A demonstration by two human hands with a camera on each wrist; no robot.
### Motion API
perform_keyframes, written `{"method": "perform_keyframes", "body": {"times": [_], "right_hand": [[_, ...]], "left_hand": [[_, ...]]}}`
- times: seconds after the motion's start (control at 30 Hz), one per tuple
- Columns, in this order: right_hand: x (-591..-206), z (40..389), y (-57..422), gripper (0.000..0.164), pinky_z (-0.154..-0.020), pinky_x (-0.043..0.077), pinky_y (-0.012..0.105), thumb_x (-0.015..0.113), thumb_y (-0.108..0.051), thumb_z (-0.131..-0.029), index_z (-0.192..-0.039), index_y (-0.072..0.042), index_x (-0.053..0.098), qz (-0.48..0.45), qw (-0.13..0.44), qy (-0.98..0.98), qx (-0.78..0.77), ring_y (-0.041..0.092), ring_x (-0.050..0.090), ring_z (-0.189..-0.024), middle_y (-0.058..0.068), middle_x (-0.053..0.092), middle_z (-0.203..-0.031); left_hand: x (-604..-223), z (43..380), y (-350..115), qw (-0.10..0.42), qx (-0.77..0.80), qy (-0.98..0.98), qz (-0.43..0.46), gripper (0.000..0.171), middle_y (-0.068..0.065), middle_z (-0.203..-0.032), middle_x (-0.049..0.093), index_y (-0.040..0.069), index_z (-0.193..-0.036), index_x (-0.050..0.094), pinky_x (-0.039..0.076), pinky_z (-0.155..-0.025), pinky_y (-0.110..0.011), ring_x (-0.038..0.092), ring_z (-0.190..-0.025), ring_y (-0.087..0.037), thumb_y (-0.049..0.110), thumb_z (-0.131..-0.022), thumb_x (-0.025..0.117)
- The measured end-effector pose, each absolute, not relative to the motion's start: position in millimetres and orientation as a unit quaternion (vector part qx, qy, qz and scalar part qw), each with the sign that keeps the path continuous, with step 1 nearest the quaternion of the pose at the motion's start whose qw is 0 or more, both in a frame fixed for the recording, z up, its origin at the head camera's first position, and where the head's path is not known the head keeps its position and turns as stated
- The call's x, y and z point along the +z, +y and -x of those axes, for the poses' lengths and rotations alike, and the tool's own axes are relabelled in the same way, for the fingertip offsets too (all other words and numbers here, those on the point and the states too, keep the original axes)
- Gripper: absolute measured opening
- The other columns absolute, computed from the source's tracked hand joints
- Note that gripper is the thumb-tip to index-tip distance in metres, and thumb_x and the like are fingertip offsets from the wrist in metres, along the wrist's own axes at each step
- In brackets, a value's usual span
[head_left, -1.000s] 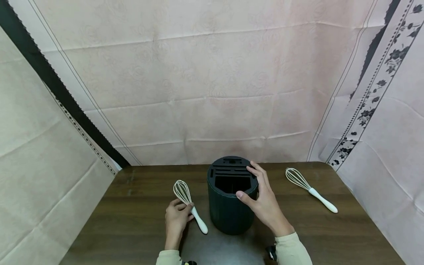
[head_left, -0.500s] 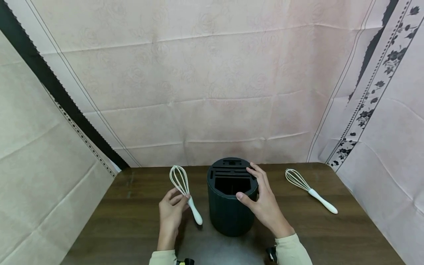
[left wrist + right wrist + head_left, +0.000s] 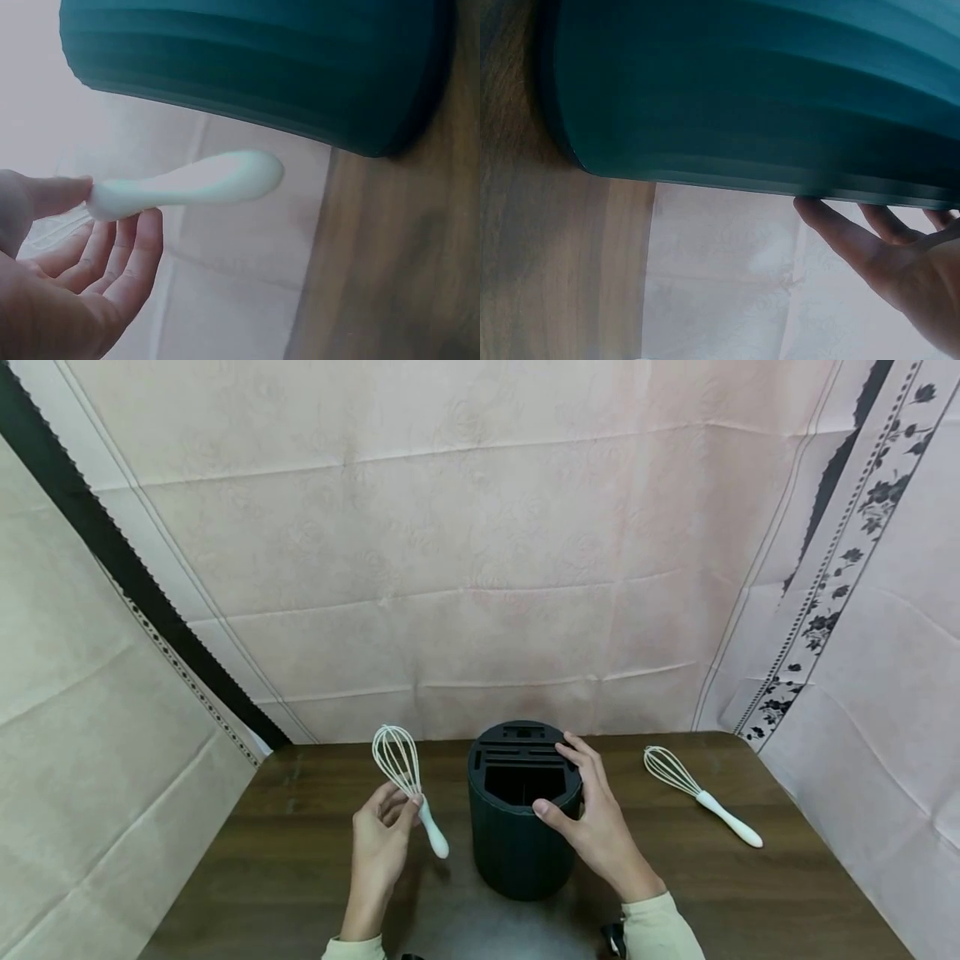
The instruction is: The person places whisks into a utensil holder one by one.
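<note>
While my left hand [image 3: 381,842] pinches the near whisk [image 3: 428,818] where wires meet handle, my right hand [image 3: 597,827] grips the dark green container [image 3: 521,856] by its rim. Near whisk: held up clear of the table [image 3: 285,860], just left of the container, not touching it. Tilted, wire loops up and away from me, white handle slanting down to the right, faint shadow beneath. Left wrist view: thumb on one side of the neck, fingertips on the other, rounded handle end sticking out free.

Container: upright on the table, roughly central, round, ridged wall. Its top has narrow slots toward the back and one larger, dark opening on my side; can't make out the bottom inside. My right thumb is at the near rim by that opening, fingers spread around the right edge. Right wrist view shows fingertips against the wall.

Far whisk [image 3: 708,798]: lying on the table, well right of my right hand, wires pointing away and left, handle toward me and right. Pale sleeve [image 3: 660,931] on the right arm. Creased light cloth [image 3: 480,552] behind the table, floral band [image 3: 849,557] at right, dark strip [image 3: 120,560] at left.
</note>
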State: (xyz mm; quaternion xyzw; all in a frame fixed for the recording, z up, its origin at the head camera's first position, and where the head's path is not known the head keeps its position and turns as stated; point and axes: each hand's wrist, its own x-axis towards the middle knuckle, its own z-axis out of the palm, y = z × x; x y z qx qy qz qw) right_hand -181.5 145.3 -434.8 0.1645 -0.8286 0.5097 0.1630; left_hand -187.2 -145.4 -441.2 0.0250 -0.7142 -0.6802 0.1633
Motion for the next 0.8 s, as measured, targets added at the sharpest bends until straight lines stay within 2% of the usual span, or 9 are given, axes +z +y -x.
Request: {"method": "perform_keyframes", "body": {"times": [0.33, 0.6, 0.67, 0.8], "right_hand": [[-435.8, 182.9, 147.0, 0.078, -0.113, 0.024, 0.081, 0.077, -0.034, -0.097, -0.162, -0.027, 0.035, -0.165, 0.167, -0.828, 0.509, 0.033, 0.020, -0.158, -0.006, 0.018, -0.173], [-434.5, 184.1, 145.8, 0.079, -0.113, 0.025, 0.081, 0.077, -0.035, -0.097, -0.163, -0.027, 0.034, -0.170, 0.162, -0.829, 0.508, 0.033, 0.021, -0.158, -0.005, 0.018, -0.173], [-434.6, 184.0, 145.7, 0.079, -0.113, 0.025, 0.081, 0.077, -0.035, -0.097, -0.163, -0.027, 0.034, -0.171, 0.162, -0.827, 0.510, 0.033, 0.020, -0.159, -0.004, 0.018, -0.173], [-434.7, 182.8, 145.8, 0.079, -0.114, 0.025, 0.080, 0.077, -0.035, -0.096, -0.163, -0.027, 0.034, -0.168, 0.161, -0.827, 0.512, 0.032, 0.020, -0.159, -0.009, 0.018, -0.173]], "left_hand": [[-418.2, 184.4, -144.3, 0.183, -0.673, -0.717, 0.018, 0.032, -0.022, -0.112, 0.074, -0.004, -0.130, 0.067, 0.062, -0.076, -0.027, 0.073, -0.089, -0.008, 0.008, -0.101, 0.072], [-409.4, 186.4, -149.3, 0.197, -0.645, -0.738, 0.034, 0.029, -0.016, -0.104, 0.076, 0.001, -0.123, 0.072, 0.062, -0.071, -0.030, 0.074, -0.089, -0.013, 0.013, -0.098, 0.078], [-406.6, 186.2, -150.1, 0.198, -0.637, -0.744, 0.035, 0.029, -0.015, -0.105, 0.076, 0.001, -0.122, 0.073, 0.062, -0.073, -0.030, 0.074, -0.091, -0.013, 0.015, -0.097, 0.079], [-399.1, 186.5, -149.7, 0.204, -0.624, -0.753, 0.030, 0.028, -0.014, -0.108, 0.076, 0.003, -0.119, 0.074, 0.061, -0.080, -0.026, 0.072, -0.097, -0.014, 0.017, -0.096, 0.081]]}}
